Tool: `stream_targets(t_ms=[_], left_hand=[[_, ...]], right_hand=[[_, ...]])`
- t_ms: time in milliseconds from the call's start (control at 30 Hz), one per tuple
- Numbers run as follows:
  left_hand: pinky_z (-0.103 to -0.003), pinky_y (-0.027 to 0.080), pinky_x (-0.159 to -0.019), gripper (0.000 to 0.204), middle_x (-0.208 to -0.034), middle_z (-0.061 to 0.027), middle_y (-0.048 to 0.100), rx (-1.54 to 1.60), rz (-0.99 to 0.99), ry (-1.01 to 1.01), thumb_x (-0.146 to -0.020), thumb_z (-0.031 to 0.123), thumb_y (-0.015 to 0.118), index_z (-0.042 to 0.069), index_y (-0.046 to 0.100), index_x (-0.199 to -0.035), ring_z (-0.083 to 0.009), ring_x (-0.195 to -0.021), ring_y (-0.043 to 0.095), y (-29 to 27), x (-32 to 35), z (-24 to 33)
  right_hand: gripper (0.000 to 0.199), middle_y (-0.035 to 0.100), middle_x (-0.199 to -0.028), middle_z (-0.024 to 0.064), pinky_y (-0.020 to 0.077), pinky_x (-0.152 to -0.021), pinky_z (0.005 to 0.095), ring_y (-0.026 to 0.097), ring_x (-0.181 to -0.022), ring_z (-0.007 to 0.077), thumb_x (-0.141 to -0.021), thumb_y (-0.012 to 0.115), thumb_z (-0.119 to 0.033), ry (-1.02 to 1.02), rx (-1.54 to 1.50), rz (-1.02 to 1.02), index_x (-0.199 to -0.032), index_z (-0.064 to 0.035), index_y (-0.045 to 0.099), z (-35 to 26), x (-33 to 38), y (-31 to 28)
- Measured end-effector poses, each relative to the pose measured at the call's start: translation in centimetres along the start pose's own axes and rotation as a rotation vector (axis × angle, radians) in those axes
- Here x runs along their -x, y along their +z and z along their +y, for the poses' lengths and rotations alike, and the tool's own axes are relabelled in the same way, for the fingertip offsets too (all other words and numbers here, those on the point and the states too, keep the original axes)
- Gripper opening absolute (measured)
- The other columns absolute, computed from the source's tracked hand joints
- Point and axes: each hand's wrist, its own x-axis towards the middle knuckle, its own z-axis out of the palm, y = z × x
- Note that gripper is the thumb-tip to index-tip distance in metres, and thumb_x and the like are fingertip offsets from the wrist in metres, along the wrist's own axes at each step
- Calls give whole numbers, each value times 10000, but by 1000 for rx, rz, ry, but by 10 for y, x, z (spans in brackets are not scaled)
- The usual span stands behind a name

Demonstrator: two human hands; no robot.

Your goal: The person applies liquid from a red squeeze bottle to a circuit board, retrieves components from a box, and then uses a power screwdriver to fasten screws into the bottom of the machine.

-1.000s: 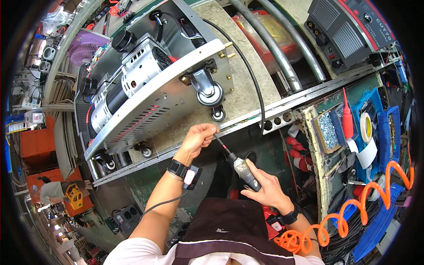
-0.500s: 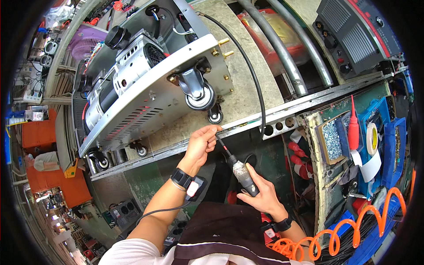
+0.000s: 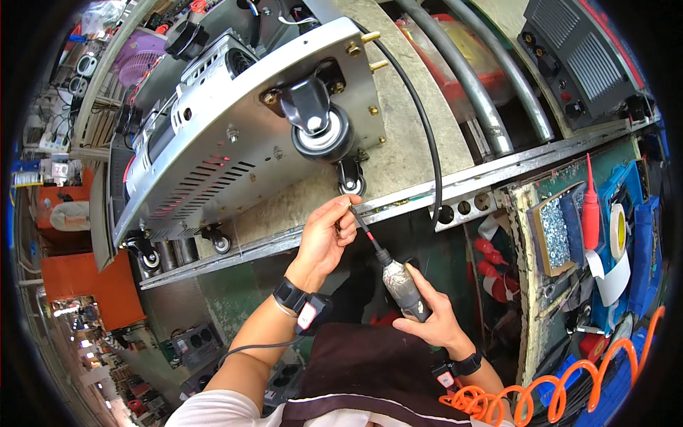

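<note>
My left hand pinches the tip of a thin red-and-black screwdriver shaft just under a small black caster wheel. My right hand grips the screwdriver's grey handle lower down. The caster sits at the edge of a silver metal machine housing lying on its side on the workbench, with a bigger black caster above it. A black cable curves down past the housing to the bench rail.
A metal rail with round holes edges the bench. Two grey pipes lie behind. At right are a box of screws, a red nozzle bottle, tape rolls and an orange coiled hose. A dark vented unit stands top right.
The view has drawn closer to the housing. My left hand has slid up the shaft toward the small caster, and my right hand has followed with the handle.
</note>
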Motion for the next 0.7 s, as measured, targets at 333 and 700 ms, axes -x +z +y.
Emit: stream_targets(t_ms=[333,700], left_hand=[[-185,252,-432,181,-569,58,362,-129,-52,198,-933,173,546,-3,581,-909,-38,-486,322,-33,-8,-9],[-179,237,-418,158,-564,57,390,-243,-234,-24,-912,162,580,5,589,-913,-32,-486,332,-17,15,-11]], right_hand=[[875,602,-1136,196,470,-836,298,623,-949,208,-671,789,-120,-221,233,-2,-1399,25,325,44,-20,9],[892,584,-1102,89,434,-807,237,543,-882,105,-686,786,-127,-116,-148,-123,-1422,-9,296,65,20,-12]])
